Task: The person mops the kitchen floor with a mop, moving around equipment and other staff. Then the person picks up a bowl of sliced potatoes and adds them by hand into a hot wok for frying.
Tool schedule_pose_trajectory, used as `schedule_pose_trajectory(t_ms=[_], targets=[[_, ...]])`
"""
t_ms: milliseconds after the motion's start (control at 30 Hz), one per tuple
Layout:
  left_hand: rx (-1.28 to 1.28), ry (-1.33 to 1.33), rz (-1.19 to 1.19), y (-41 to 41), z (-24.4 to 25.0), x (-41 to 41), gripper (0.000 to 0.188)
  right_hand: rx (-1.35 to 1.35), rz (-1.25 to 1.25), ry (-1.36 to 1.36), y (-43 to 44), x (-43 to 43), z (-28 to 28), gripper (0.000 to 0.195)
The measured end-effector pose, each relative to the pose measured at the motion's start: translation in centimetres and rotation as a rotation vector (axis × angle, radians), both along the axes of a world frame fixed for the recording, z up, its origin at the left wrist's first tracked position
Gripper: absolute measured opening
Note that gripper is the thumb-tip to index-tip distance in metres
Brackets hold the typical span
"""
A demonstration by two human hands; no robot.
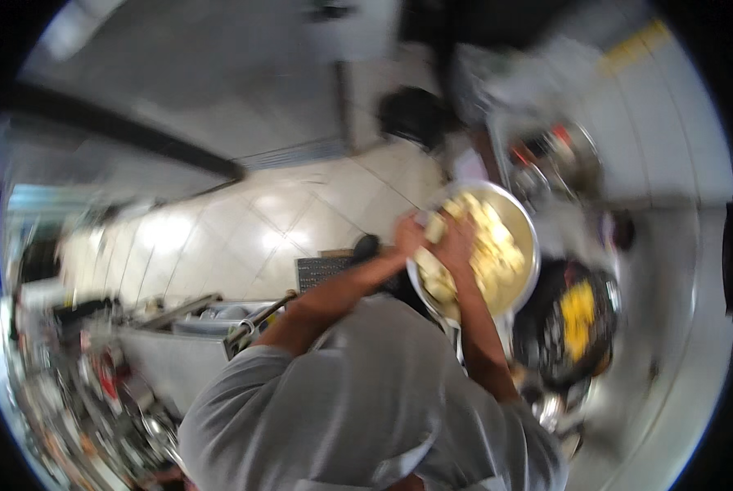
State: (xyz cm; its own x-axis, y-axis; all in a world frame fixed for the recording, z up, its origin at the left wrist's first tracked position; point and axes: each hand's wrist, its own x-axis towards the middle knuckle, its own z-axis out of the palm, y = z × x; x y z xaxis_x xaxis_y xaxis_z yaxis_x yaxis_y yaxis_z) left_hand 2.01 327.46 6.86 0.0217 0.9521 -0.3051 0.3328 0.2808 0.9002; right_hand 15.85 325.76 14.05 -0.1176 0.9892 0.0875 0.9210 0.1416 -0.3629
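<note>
A large light-coloured round pot (529,245) stands in front of me, holding many pale yellow chunks (495,239), perhaps peeled potato or cassava. At its left rim is my left hand (410,234), blurred, close beside one chunk (435,227). My right hand (457,240) reaches down inside the pot, among the chunks, and its fingertips are partly hidden. Both hands are close together. Blur hides whether either one grips a piece.
Right of the pot, a black pan (587,331) on the cooking range holds something yellow (578,319). Metal cookware (572,159) stands farther back. A metal counter (164,362) with containers is at left, and pale floor tiles (280,227) lie ahead.
</note>
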Motion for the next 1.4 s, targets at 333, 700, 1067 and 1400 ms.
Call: schedule_pose_trajectory(t_ms=[333, 700, 1067, 1400], targets=[[0.142, 0.117, 0.104, -0.8, 0.6, 2.5, 0.017, -0.06, -0.07, -0.15, -1.3, -0.6, -1.4, 0.076], [0.107, 0.092, 0.087, -0.6, 1.0, 2.5, 0.017, -0.04, 0.132, -0.112, 0.3, 1.4, -2.9, 0.063], [-0.012, -0.042, -0.004, -0.2, 4.0, 1.0, 0.042, -0.149, 0.052, -0.058, 1.0, 2.0, -4.3, 0.083], [0.254, -0.172, -0.007, 0.8, 1.6, -0.6, 0.02, -0.079, 0.106, -0.009, 0.6, 1.7, -0.4, 0.06]])
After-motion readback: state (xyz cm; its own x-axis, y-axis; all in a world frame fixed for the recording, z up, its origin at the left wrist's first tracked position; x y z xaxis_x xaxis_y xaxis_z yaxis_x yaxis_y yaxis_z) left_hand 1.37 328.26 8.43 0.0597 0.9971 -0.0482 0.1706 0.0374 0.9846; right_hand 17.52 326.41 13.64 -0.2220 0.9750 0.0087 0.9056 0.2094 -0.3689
